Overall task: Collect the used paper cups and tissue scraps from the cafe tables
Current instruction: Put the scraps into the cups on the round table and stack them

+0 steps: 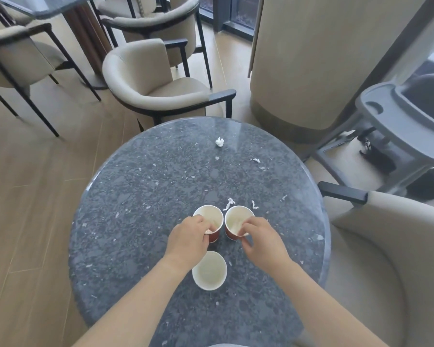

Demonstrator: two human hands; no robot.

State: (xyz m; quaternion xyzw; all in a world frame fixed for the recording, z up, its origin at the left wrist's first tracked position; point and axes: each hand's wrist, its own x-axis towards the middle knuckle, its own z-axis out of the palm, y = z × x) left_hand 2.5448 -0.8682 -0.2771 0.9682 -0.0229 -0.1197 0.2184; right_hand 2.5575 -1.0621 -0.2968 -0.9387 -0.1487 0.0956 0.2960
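Three paper cups stand upright on a round dark stone table (140,196). My left hand (188,237) pinches the near rim of the left red cup (211,219), fingertips inside it with a white tissue bit. My right hand (261,239) pinches the near rim of the right red cup (236,219) in the same way. A third cup (209,270) sits nearer me, between my forearms. Tissue scraps lie loose: a crumpled ball (219,141) at the far side, a small piece (256,160) to its right, and twisted strips (229,203) (254,204) just behind the two red cups.
A beige armchair (150,78) stands at the table's far side and another (386,259) at the right. A grey high chair (398,116) and a wide beige pillar (311,58) are at the right rear. More chairs and a second table stand at the back left on the wood floor.
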